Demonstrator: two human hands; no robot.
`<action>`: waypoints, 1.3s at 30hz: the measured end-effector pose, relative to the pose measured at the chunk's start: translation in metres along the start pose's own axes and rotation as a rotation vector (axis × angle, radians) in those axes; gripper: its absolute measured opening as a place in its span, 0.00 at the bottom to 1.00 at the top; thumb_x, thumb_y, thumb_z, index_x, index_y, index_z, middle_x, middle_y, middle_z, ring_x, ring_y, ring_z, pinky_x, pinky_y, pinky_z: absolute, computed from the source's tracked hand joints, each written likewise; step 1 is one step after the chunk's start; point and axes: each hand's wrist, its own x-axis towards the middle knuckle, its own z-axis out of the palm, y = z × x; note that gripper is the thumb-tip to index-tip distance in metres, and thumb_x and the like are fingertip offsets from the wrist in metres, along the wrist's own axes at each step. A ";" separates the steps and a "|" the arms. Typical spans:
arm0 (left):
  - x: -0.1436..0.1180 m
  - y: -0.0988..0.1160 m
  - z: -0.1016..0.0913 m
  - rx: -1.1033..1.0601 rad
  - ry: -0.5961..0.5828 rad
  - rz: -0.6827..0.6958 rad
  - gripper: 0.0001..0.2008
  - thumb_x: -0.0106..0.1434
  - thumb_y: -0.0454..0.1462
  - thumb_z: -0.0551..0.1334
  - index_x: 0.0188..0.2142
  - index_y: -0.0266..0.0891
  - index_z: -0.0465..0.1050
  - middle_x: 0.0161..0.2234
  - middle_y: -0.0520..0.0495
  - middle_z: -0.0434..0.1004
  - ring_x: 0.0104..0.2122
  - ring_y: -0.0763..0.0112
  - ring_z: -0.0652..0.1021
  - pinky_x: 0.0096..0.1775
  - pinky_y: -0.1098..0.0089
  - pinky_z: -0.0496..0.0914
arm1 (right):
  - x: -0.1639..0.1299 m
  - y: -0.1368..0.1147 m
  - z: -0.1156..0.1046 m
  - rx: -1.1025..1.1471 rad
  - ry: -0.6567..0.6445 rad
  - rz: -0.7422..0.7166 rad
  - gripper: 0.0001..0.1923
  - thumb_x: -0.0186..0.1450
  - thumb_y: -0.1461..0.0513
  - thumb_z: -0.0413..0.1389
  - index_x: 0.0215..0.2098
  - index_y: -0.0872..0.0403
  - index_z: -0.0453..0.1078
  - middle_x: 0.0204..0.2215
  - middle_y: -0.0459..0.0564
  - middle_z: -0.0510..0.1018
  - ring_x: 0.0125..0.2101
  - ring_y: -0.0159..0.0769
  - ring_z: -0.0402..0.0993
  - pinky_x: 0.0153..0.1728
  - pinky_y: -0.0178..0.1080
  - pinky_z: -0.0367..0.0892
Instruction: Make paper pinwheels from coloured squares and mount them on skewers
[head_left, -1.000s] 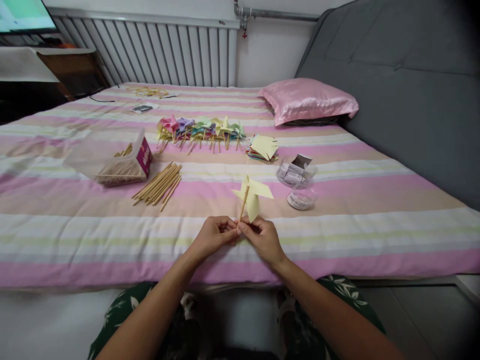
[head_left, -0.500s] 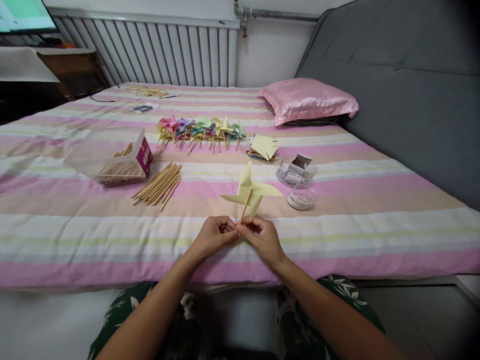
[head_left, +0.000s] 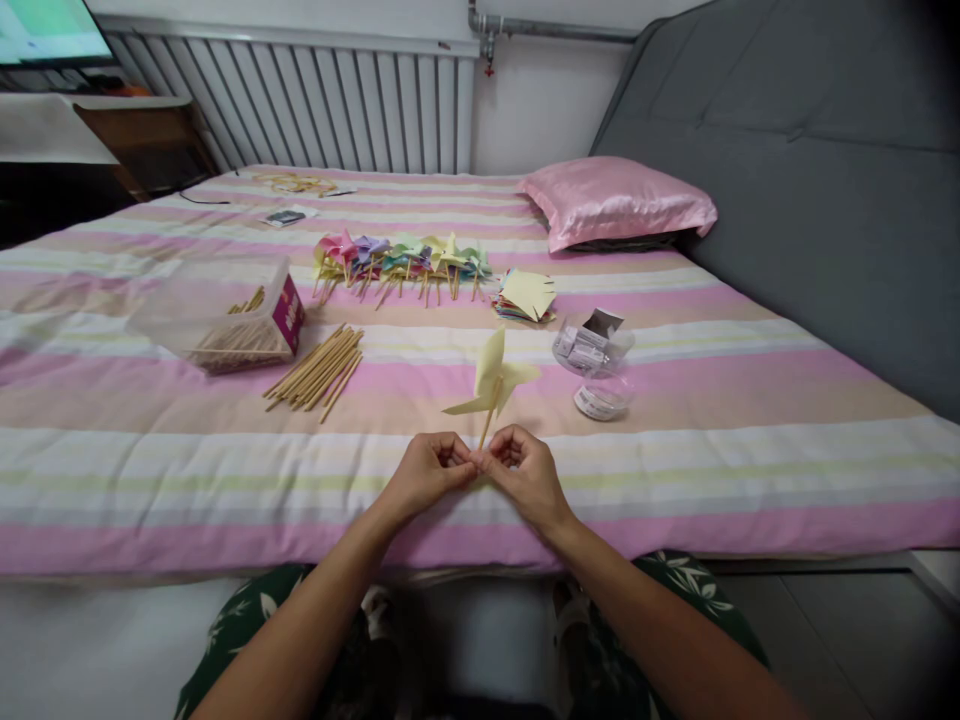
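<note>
Pinwheel (head_left: 491,378) (pale yellow) stands on its stick, pinched by left hand (head_left: 427,472) and right hand (head_left: 525,472) fingers.

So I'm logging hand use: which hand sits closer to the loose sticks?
Left, probably. The left hand is on the side of the loose sticks; the right hand is farther.

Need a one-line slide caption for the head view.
Both hands, left hand and right hand, pinch a yellow paper pinwheel by its stick over a striped bed.

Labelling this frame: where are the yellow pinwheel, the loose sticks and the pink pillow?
yellow pinwheel (head_left: 491,375), head view, paper blades.
loose sticks (head_left: 319,368), head view, middle of bundle.
pink pillow (head_left: 615,200), head view, top face.
</note>
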 end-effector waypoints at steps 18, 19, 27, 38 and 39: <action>0.001 -0.007 -0.001 0.054 0.000 0.029 0.11 0.47 0.38 0.66 0.19 0.34 0.66 0.16 0.58 0.59 0.18 0.81 0.59 0.21 0.77 0.53 | -0.003 0.000 0.000 -0.082 -0.021 -0.017 0.12 0.54 0.55 0.61 0.25 0.57 0.74 0.22 0.48 0.77 0.24 0.34 0.72 0.25 0.34 0.66; 0.001 -0.007 -0.001 0.052 0.001 0.033 0.11 0.47 0.38 0.66 0.19 0.34 0.66 0.16 0.58 0.59 0.18 0.81 0.59 0.21 0.77 0.53 | -0.003 0.000 0.000 -0.073 -0.022 -0.002 0.12 0.54 0.55 0.61 0.26 0.57 0.75 0.22 0.48 0.78 0.24 0.34 0.72 0.25 0.34 0.66; 0.001 -0.008 -0.001 0.077 0.012 0.028 0.12 0.47 0.41 0.66 0.20 0.33 0.68 0.15 0.56 0.62 0.18 0.80 0.61 0.21 0.77 0.55 | -0.002 -0.003 0.001 -0.055 -0.035 -0.046 0.10 0.55 0.57 0.60 0.24 0.55 0.75 0.19 0.46 0.76 0.21 0.32 0.69 0.24 0.33 0.64; 0.002 -0.007 0.000 0.064 0.049 0.006 0.12 0.45 0.40 0.67 0.18 0.34 0.68 0.15 0.54 0.66 0.17 0.80 0.63 0.20 0.77 0.56 | -0.001 0.000 0.000 -0.082 -0.035 -0.081 0.08 0.57 0.57 0.59 0.26 0.55 0.75 0.23 0.48 0.77 0.24 0.33 0.71 0.27 0.35 0.67; 0.002 -0.007 0.000 0.062 0.049 0.004 0.12 0.44 0.40 0.67 0.18 0.34 0.68 0.15 0.54 0.66 0.17 0.79 0.64 0.20 0.77 0.57 | -0.001 0.001 0.000 -0.085 -0.033 -0.083 0.08 0.57 0.57 0.59 0.26 0.55 0.75 0.23 0.48 0.78 0.24 0.33 0.71 0.27 0.35 0.67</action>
